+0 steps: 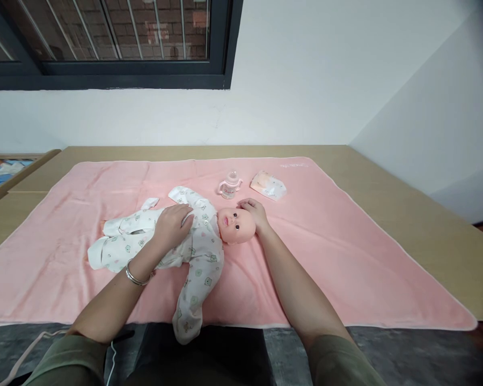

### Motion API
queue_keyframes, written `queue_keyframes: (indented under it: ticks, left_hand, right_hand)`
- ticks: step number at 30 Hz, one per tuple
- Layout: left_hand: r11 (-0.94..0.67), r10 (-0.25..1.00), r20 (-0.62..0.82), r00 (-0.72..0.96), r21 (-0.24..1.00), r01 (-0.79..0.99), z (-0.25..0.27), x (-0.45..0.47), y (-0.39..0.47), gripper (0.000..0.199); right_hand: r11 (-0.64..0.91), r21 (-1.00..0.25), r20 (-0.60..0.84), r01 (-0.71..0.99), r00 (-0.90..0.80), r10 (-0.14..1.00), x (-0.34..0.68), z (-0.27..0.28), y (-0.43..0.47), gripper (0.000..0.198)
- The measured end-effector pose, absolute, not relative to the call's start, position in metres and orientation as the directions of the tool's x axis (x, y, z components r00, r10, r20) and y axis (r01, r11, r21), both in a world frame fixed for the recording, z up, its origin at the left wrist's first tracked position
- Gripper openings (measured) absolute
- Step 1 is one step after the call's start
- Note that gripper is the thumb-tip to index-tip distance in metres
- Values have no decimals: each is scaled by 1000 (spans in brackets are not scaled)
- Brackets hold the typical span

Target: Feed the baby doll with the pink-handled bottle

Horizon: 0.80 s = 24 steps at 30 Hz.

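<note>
the loosely open left hand (173, 224) and lightly cupped right hand (257, 213) seemingly steady, without gripping, the pink-headed, white-cloth-clad doll (206, 225); moving it calls for even support.

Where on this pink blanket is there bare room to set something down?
The blanket is bare in the wide stretch right of the right arm and packet, and at its left end, beyond the doll. The middle is crowded: doll, left hand, right hand, bottle and packet lie close together.
</note>
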<state>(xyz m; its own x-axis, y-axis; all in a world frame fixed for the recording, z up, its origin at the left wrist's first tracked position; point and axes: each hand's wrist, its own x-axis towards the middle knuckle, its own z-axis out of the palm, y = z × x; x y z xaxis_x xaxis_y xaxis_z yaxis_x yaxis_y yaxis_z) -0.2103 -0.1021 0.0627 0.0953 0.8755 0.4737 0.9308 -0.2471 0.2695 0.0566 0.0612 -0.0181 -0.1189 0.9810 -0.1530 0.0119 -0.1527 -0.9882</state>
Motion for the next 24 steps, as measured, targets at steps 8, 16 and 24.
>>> queue_keyframes:
  ticks: [8,16,24]
  left_hand:
    - [-260,865,492,102,265,929,62,-211,-102,40]
    - [-246,875,476,90,278,929,63,-211,-102,40]
    - [-233,881,467,77,287,929,63,-211,-102,41]
  right_hand:
    - [-158,-988,-157,5,-119,980,57,-14,59,49]
    - [-162,-987,-163,11,-116,980,57,-13,59,48]
    - [-155,-988,-155,13,-118,981,57,-13,59,50]
